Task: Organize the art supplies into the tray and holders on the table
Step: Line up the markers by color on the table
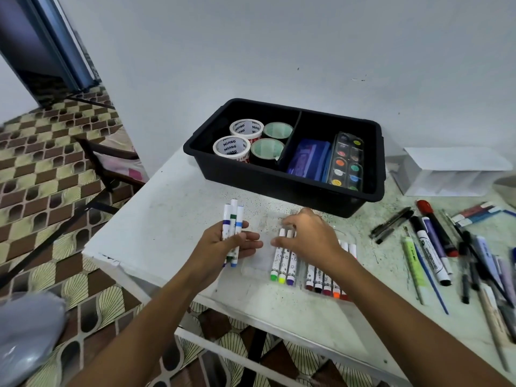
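While the left hand (223, 244) curls its fingers and thumb around three white markers (232, 227), holding them upright in a bundle with their caps in dark blue, green and light blue, the right hand (307, 236) reaches down over a clear plastic marker case (259, 261) lying on the table (167, 208). Its fingers are bent and spread above the tops of three markers in the case (283, 258), whose ends are green, yellow and purple; whether the fingertips actually pinch one cannot be told. Just to the right, partly under the wrist, lies another row of markers (324, 280) with dark red, black, magenta and orange ends.

Behind the hands sits a black plastic tray (223, 160), rectangular with rounded corners and a divider across the middle. Its left half holds four tape rolls (251, 141), two white with printed lettering and two dark with pale green cores. Its right half holds a blue eraser block (308, 159) and a watercolour palette (346, 162) with round paint pans.

At the table's right edge, loose pens and whiteboard markers (435, 247) lie scattered, near a white plastic holder (452, 171) tipped on its side. The tabletop is white, scuffed and speckled.
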Action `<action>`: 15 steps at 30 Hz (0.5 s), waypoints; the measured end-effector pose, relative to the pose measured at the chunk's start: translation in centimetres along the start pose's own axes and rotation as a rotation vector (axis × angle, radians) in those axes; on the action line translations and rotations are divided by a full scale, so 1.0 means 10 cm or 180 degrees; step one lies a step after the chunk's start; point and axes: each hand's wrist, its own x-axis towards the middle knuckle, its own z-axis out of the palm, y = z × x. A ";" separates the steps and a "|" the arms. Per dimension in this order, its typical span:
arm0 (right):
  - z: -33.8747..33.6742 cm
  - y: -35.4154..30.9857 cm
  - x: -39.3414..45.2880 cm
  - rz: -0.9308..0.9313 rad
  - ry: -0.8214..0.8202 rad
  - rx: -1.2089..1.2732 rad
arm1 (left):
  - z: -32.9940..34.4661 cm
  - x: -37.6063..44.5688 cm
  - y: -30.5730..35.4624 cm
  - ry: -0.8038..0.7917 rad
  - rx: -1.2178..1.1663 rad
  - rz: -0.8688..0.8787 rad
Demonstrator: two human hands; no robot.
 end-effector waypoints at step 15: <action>-0.06 0.02 -0.17 -0.0305 -0.0217 0.0482 | 0.08 -0.02 0.09 -0.0173 0.0169 -0.0043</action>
